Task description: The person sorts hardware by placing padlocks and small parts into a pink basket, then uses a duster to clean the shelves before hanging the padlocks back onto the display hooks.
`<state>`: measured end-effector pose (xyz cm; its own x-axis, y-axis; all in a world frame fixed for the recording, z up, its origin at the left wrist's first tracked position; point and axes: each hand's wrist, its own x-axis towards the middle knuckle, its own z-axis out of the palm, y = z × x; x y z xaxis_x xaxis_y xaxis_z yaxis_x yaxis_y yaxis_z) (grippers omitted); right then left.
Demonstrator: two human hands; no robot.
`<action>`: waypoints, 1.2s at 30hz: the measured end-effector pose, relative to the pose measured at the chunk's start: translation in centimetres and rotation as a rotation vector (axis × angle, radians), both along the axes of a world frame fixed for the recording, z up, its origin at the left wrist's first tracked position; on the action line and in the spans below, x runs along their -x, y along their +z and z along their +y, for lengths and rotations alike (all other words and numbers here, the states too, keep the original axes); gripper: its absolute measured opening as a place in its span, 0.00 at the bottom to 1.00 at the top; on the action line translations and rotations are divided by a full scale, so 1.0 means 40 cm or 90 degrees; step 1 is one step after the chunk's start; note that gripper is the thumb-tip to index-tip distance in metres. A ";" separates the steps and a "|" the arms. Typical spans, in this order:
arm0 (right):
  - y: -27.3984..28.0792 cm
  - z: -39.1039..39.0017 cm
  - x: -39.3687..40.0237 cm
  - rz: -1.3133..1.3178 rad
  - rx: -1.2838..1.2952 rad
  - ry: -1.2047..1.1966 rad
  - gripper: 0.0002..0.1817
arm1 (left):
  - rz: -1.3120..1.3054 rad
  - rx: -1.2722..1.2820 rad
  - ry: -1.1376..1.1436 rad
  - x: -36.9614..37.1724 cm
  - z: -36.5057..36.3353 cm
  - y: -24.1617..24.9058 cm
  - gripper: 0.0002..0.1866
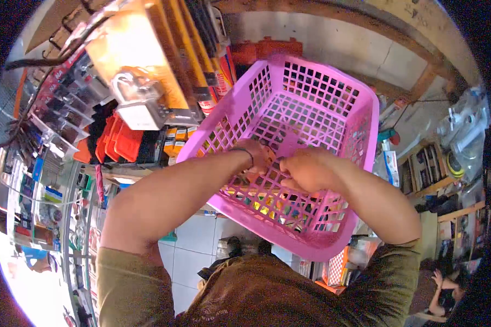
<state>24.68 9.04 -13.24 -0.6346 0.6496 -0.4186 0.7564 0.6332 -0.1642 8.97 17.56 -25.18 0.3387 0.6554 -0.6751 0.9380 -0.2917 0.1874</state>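
Observation:
A pink plastic basket [322, 252] with lattice walls and base stands in the middle of the view, tilted. Both of my hands reach inside it and are close together. My left hand [255, 157], with a dark band at the wrist, has its fingers curled near the basket's centre. My right hand [305, 169] is just to the right, its fingers bent toward the left hand. Something small and dark shows between the two hands, too small to make out. Colourful items show through the basket's lower lattice.
At the left are shelves with packaged goods, orange-red pieces [120, 137] and a white box [142, 114]. Clear plastic bags [466, 128] hang at the right. A tiled floor [193, 234] lies below. Another person's hand [437, 279] shows at the lower right.

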 end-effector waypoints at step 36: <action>-0.225 -0.044 1.275 0.862 1.040 -0.528 0.16 | -1.639 -0.211 1.073 0.859 -0.804 -0.166 0.34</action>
